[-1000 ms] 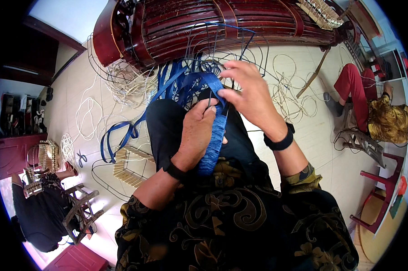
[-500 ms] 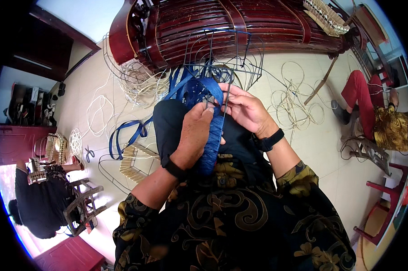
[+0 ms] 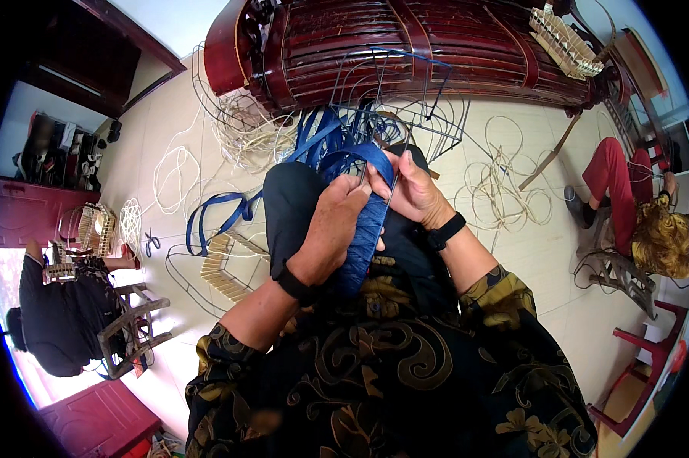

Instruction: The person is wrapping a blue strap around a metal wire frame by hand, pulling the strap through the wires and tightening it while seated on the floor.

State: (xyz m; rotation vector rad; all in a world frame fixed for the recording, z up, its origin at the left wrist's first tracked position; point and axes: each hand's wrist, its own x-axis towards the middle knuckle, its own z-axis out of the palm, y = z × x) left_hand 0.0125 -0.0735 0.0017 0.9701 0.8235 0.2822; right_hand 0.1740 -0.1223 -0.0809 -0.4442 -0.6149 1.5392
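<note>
Over my lap, my left hand (image 3: 331, 225) is closed on a wire frame piece (image 3: 365, 248) wrapped in blue strip, its thumb near the top of the wrapping. Just to the right, my right hand (image 3: 412, 192) has its fingers curled on a loop of flat blue strip (image 3: 367, 156) beside a thin upright rod. The open wire part of the frame (image 3: 428, 111) rises beyond my hands. A tangled bundle of blue strips (image 3: 318, 133) lies behind my left knee, with a long loose length (image 3: 221, 217) trailing left.
A dark red wooden bench (image 3: 390, 53) spans the top. Pale cord coils (image 3: 505, 183), a cream-wound frame (image 3: 226, 267) and scissors (image 3: 152, 243) lie on the tiled floor. Co-workers sit at left (image 3: 54, 320) and right (image 3: 615, 183), near a red stool (image 3: 634, 382) and shoe rack (image 3: 51, 153).
My right hand has lowered from above the frame and turned, its fingers now curled into the blue loop. My left hand keeps its grip. The view has shifted slightly.
</note>
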